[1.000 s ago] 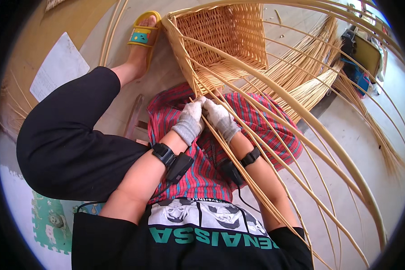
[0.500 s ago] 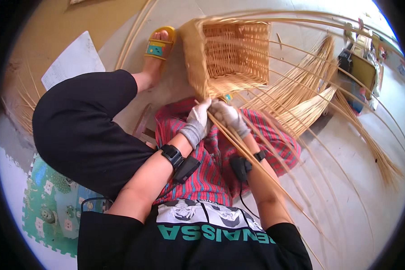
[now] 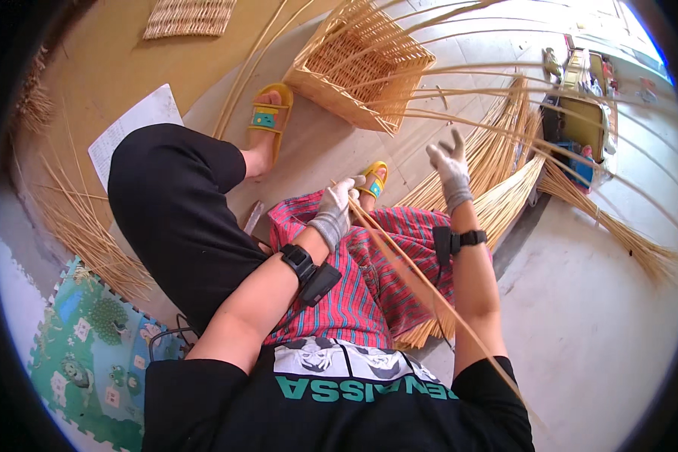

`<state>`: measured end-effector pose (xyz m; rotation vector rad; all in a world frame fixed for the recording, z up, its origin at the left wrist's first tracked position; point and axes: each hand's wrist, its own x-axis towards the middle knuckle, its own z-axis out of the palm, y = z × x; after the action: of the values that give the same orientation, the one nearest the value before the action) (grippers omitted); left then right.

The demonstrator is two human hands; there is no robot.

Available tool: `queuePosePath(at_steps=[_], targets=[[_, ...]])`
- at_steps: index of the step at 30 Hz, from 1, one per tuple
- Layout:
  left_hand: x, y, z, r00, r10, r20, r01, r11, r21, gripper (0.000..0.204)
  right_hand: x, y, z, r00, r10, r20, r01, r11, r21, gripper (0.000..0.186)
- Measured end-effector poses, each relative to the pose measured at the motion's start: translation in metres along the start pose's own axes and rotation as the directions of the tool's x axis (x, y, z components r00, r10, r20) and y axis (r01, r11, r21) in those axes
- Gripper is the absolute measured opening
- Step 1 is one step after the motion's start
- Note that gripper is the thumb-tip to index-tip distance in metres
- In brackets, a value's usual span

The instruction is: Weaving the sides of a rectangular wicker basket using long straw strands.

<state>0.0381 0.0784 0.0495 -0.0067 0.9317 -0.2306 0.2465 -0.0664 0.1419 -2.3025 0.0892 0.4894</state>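
Observation:
My left hand [image 3: 334, 208], in a pale knit glove, is closed around a few thin wicker strands [image 3: 423, 280] above my lap. They slant down to the right across my body. My right hand [image 3: 450, 163], gloved too, is raised further right with its fingers spread and nothing in it. Beyond both hands, a rectangular woven wicker basket [image 3: 339, 99] lies tilted on the floor, its open side showing. Long loose strands [image 3: 497, 134] fan out from it to the right, passing close to my right hand.
Bundles of straw-coloured strands [image 3: 497, 192] lie at the right, more [image 3: 90, 233] at the left. A white paper sheet [image 3: 139, 124] and a woven panel [image 3: 188, 16] are at the upper left. A patterned foam mat [image 3: 90, 354] is at the lower left. Striped red cloth [image 3: 354, 286] covers my lap.
My right hand has come away from my left, moving up and to the right, and opened. The basket has turned and shifted away from my hands. My left hand still grips strands.

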Motion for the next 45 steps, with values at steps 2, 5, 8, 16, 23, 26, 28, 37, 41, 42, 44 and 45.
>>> queuePosePath(at_steps=[2,5,8,16,23,26,28,37,41,42,44,45], targets=[[0.011,-0.006,-0.001,0.996,0.009,-0.089,-0.007,1.000,0.029,0.027,0.033,0.003,0.012,0.983,-0.181,-0.034,0.183,0.981,0.066,0.073],[0.020,-0.006,-0.012,0.977,0.068,-0.203,-0.037,0.987,0.154,0.030,0.061,-0.005,0.020,0.986,-0.159,-0.051,0.166,0.964,0.210,0.044],[0.021,0.002,-0.019,0.992,0.107,-0.059,-0.085,0.951,0.297,0.033,0.048,0.005,0.016,0.987,-0.148,-0.054,0.158,0.933,0.323,0.022],[0.009,-0.012,-0.019,0.992,0.044,-0.116,0.071,0.560,0.825,0.042,-0.101,0.047,0.021,0.918,-0.352,0.181,0.390,0.882,-0.264,0.013],[0.004,-0.024,-0.032,0.977,0.063,-0.204,0.150,0.479,0.865,0.059,-0.166,0.027,0.033,0.930,0.143,0.339,-0.036,0.952,-0.303,0.042],[-0.013,-0.031,-0.017,0.968,0.058,-0.245,0.180,0.522,0.834,0.066,-0.172,0.006,0.036,0.730,0.296,0.616,-0.087,0.934,-0.346,0.052],[-0.013,-0.030,-0.020,0.980,0.063,-0.188,0.136,0.477,0.868,0.067,-0.166,-0.001,0.042,0.589,0.459,0.666,-0.298,0.888,-0.349,0.045],[-0.016,-0.024,-0.018,0.974,0.001,-0.227,0.209,0.379,0.902,0.071,-0.187,-0.022,0.043,0.808,0.146,0.570,0.150,0.885,-0.440,0.035],[0.003,-0.034,-0.039,0.977,0.025,-0.212,0.195,0.305,0.932,0.067,-0.184,-0.039,0.046,0.697,0.290,0.655,0.239,0.768,-0.594,0.042],[0.006,-0.035,-0.045,0.976,0.029,-0.216,0.197,0.307,0.931,0.067,-0.184,-0.042,0.048,0.695,0.284,0.661,0.296,0.725,-0.622,0.041],[0.012,-0.037,-0.053,0.976,-0.036,-0.216,0.216,0.332,0.918,0.065,-0.187,-0.048,0.053,0.689,0.279,0.669,0.352,0.678,-0.646,0.041],[0.006,-0.038,-0.042,0.976,-0.050,-0.211,0.215,0.322,0.922,0.065,-0.189,-0.049,0.050,0.697,0.298,0.652,0.363,0.638,-0.680,0.041]])
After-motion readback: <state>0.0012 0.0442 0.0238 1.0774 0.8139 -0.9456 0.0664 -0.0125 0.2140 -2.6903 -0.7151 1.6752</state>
